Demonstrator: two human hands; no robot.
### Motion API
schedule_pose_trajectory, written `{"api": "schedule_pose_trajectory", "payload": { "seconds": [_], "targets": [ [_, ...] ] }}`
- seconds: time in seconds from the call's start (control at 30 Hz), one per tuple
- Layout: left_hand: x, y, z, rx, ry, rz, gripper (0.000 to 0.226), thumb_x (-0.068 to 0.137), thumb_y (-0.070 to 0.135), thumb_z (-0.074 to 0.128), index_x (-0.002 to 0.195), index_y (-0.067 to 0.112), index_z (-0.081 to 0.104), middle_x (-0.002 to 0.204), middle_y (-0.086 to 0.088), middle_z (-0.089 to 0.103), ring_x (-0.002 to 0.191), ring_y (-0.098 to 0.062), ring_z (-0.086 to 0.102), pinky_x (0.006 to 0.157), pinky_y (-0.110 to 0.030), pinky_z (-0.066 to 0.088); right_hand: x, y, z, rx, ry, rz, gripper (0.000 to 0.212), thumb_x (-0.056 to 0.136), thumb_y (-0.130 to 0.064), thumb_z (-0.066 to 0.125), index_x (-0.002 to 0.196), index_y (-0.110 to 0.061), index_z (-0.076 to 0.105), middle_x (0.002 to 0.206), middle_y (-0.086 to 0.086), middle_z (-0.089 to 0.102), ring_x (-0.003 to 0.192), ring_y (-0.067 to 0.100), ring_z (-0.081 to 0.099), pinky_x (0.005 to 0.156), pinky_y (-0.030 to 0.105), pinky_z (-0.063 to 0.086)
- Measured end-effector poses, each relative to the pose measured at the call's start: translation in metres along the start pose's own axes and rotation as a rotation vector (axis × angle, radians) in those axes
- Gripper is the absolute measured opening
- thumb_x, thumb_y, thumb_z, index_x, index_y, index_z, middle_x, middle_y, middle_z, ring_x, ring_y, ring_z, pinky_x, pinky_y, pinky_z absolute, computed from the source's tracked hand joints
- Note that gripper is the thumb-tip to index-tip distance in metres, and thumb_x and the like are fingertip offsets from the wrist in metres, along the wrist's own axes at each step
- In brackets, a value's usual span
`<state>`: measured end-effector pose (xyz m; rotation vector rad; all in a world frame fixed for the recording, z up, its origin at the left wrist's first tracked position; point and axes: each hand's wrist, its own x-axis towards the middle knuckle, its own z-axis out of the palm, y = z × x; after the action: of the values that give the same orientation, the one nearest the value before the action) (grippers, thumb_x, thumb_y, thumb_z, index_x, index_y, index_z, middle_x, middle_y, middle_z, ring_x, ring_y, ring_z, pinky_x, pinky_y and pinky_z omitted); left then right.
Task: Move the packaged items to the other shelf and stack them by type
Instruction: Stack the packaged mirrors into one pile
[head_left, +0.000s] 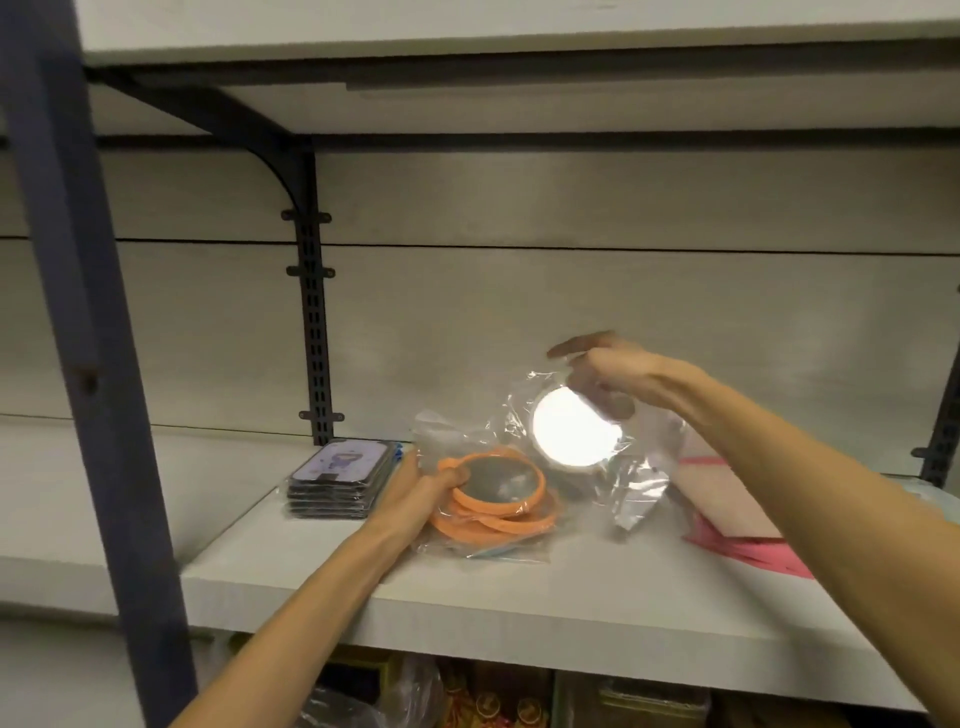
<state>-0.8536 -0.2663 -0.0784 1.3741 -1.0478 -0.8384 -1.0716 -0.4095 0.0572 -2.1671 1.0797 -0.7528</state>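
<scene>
My right hand (597, 374) is motion-blurred, so I cannot tell how its fingers lie on the bagged round mirror (569, 434), whose face is washed out by glare. The pink packets (737, 525) lie partly behind my right forearm, the goods under the shelf (519, 603) are cut off by the bottom edge, and the print on the dark card stack (337, 480) is too small to read.

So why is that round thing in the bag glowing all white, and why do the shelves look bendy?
In the head view, the round mirror that the right hand holds bounces a light into the camera, so glare washes it out; the fingertips are smeared by motion blur; the wide lens bows the blue post and the shelf edges; the lower shelf lies dim.
</scene>
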Motion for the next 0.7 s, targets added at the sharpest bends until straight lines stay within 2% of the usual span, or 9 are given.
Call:
{"api": "schedule_pose_trajectory", "payload": {
  "seconds": [0.1, 0.17, 0.2, 0.27, 0.3, 0.43, 0.57, 0.63, 0.7],
  "targets": [
    [0.002, -0.001, 0.004, -0.027, -0.014, 0.018, 0.019, 0.093, 0.026, 0.069, 0.108, 0.027, 0.057, 0.086, 0.015, 0.073, 0.078, 0.001, 0.07, 0.073, -0.02, 0.056, 0.005, -0.005, 0.001, -0.106, -0.237, 0.003, 0.05, 0.085, 0.002, 0.052, 0.127, -0.023, 0.065, 0.088, 0.003, 0.069, 0.061, 0.016, 0.053, 0.055, 0.027, 0.042],
    [0.001, 0.001, 0.006, -0.055, -0.026, 0.028, 0.011, 0.097, 0.033, 0.065, 0.1, 0.033, 0.055, 0.084, 0.022, 0.066, 0.068, 0.013, 0.063, 0.06, -0.006, 0.049, 0.011, -0.007, 0.016, -0.197, -0.316, -0.053, 0.055, 0.083, -0.002, 0.058, 0.13, -0.032, 0.063, 0.106, 0.003, 0.071, 0.082, 0.016, 0.066, 0.072, 0.027, 0.054],
    [0.001, 0.002, 0.005, -0.059, -0.038, 0.016, 0.019, 0.095, 0.044, 0.065, 0.108, 0.032, 0.056, 0.093, 0.021, 0.066, 0.076, 0.014, 0.063, 0.064, -0.004, 0.049, 0.015, -0.009, 0.025, -0.213, -0.328, -0.085, 0.057, 0.083, -0.004, 0.061, 0.131, -0.034, 0.063, 0.119, 0.001, 0.069, 0.099, 0.014, 0.067, 0.086, 0.026, 0.055],
    [0.003, 0.002, 0.002, -0.048, -0.073, 0.017, 0.073, 0.08, 0.07, 0.069, 0.137, 0.028, 0.053, 0.125, 0.013, 0.065, 0.108, -0.001, 0.065, 0.092, -0.021, 0.053, 0.02, -0.013, 0.042, -0.185, -0.365, -0.131, 0.056, 0.085, -0.001, 0.065, 0.134, -0.027, 0.062, 0.121, -0.001, 0.069, 0.105, 0.008, 0.067, 0.094, 0.021, 0.051],
    [0.005, 0.0, 0.0, -0.047, -0.068, 0.023, 0.083, 0.075, 0.074, 0.07, 0.142, 0.03, 0.051, 0.132, 0.012, 0.064, 0.114, -0.006, 0.065, 0.098, -0.03, 0.053, 0.022, -0.014, 0.05, -0.171, -0.376, -0.148, 0.054, 0.086, 0.001, 0.067, 0.134, -0.023, 0.061, 0.116, -0.002, 0.072, 0.1, 0.006, 0.068, 0.09, 0.017, 0.051],
    [0.008, -0.004, -0.001, -0.048, -0.065, 0.053, 0.052, 0.085, 0.042, 0.077, 0.132, 0.028, 0.058, 0.108, 0.008, 0.077, 0.097, -0.01, 0.074, 0.091, -0.038, 0.058, 0.024, -0.007, 0.087, -0.058, -0.376, -0.157, 0.051, 0.085, 0.011, 0.066, 0.132, -0.008, 0.062, 0.108, 0.005, 0.076, 0.097, 0.014, 0.071, 0.089, 0.026, 0.057],
    [0.01, -0.006, 0.0, -0.062, -0.042, 0.047, 0.037, 0.084, 0.028, 0.077, 0.114, 0.032, 0.057, 0.101, 0.009, 0.075, 0.084, -0.001, 0.073, 0.077, -0.028, 0.056, 0.014, 0.001, 0.092, -0.104, -0.086, -0.277, 0.051, 0.079, -0.001, 0.08, 0.127, -0.006, 0.065, 0.121, 0.007, 0.07, 0.109, 0.012, 0.064, 0.099, 0.023, 0.049],
    [0.011, -0.006, 0.0, -0.075, -0.045, 0.036, 0.046, 0.074, 0.036, 0.081, 0.108, 0.037, 0.051, 0.105, 0.013, 0.072, 0.085, 0.0, 0.071, 0.075, -0.026, 0.053, -0.001, 0.011, 0.078, -0.096, 0.213, -0.264, 0.035, 0.081, -0.017, 0.08, 0.115, -0.016, 0.072, 0.108, 0.002, 0.074, 0.1, 0.014, 0.067, 0.097, 0.035, 0.051],
    [0.011, -0.007, 0.001, -0.077, -0.043, 0.039, 0.048, 0.073, 0.038, 0.082, 0.109, 0.037, 0.05, 0.105, 0.014, 0.07, 0.089, 0.0, 0.068, 0.075, -0.026, 0.052, -0.025, 0.025, 0.062, -0.125, 0.472, -0.104, 0.022, 0.083, -0.039, 0.072, 0.1, -0.025, 0.073, 0.089, 0.0, 0.074, 0.088, 0.022, 0.068, 0.082, 0.036, 0.054]
  ]
}}
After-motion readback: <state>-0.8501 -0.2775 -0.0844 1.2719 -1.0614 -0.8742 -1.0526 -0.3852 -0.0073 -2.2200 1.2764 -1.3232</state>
